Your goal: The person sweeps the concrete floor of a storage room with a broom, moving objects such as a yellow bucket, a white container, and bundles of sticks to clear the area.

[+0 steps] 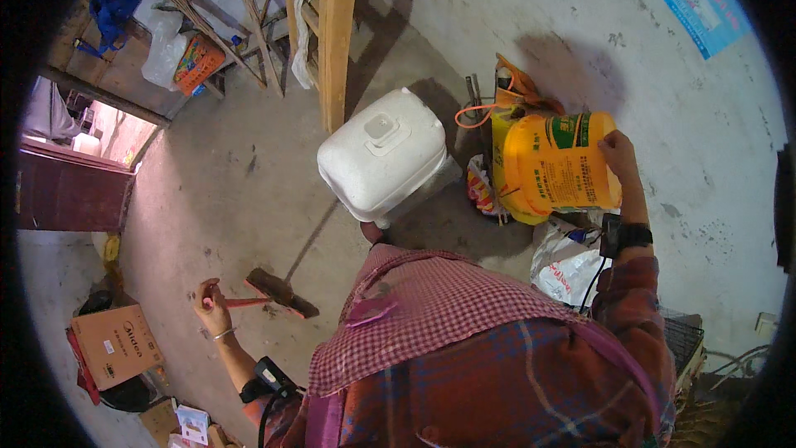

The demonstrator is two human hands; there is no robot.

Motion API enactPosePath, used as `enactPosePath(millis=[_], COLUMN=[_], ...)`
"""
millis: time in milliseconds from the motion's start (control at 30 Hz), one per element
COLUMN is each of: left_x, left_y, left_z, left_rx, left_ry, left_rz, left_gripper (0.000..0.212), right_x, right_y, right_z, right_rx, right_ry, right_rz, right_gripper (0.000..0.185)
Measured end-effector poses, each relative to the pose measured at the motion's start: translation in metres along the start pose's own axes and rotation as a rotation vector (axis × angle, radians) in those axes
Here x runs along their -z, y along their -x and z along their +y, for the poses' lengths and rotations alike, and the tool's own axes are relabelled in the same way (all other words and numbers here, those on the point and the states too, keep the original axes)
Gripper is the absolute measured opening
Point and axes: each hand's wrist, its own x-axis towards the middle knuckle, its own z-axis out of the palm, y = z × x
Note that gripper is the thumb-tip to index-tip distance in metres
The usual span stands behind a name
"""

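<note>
My left hand (212, 306) is closed around the pink handle of a tool with a dark, wide head (283, 293), low over the concrete floor. On the right, my right hand (617, 152) grips the base end of a yellow plastic bucket (563, 165) with green printing, which lies tipped on its side in the air or against things by the wall; which cannot be told. Below the bucket's mouth end is a yellow bag or container (525, 214). In front of me stands a white plastic container (382, 149) with a lid.
Twig brooms (186, 12) and a wooden frame (339, 37) lean at the back. An orange basket (200, 65) sits beside a plastic bag. At the lower left is a Midea cardboard box (117, 346). A white bag (563, 267) and a wire rack (681, 336) are at the right.
</note>
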Motion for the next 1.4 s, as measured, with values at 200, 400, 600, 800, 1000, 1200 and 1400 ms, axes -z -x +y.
enactPosePath(millis=[200,400,600,800,1000,1200,1400], left_x=[0.015,0.017,-0.004,-0.014,-0.002,0.0,0.033], left_y=[0.006,0.002,-0.006,-0.007,-0.006,-0.008,-0.017], left_z=[-0.005,-0.003,0.01,0.014,0.019,0.016,0.007], left_rx=[0.077,0.053,0.049,-0.02,0.104,0.15,0.093], left_ry=[0.097,0.029,-0.038,-0.033,-0.038,0.076,-0.017], left_rz=[0.008,-0.053,-0.02,-0.034,-0.022,0.01,0.064], left_gripper=[0.008,0.01,0.01,0.01,0.009,0.009,0.012], right_x=[0.0,-0.015,-0.029,-0.045,-0.07,-0.117,-0.208], right_y=[-0.008,-0.009,-0.01,-0.048,-0.087,-0.112,-0.093], right_z=[-0.004,-0.006,-0.016,-0.053,-0.111,-0.155,-0.165], right_rx=[-0.022,-0.068,0.035,0.131,0.324,0.571,0.621], right_ry=[0.066,-0.044,-0.016,-0.033,0.155,0.322,0.434], right_rz=[-0.036,-0.091,-0.089,-0.113,-0.173,-0.174,-0.136], right_gripper=[0.019,0.02,0.02,0.017,0.017,0.017,0.02])
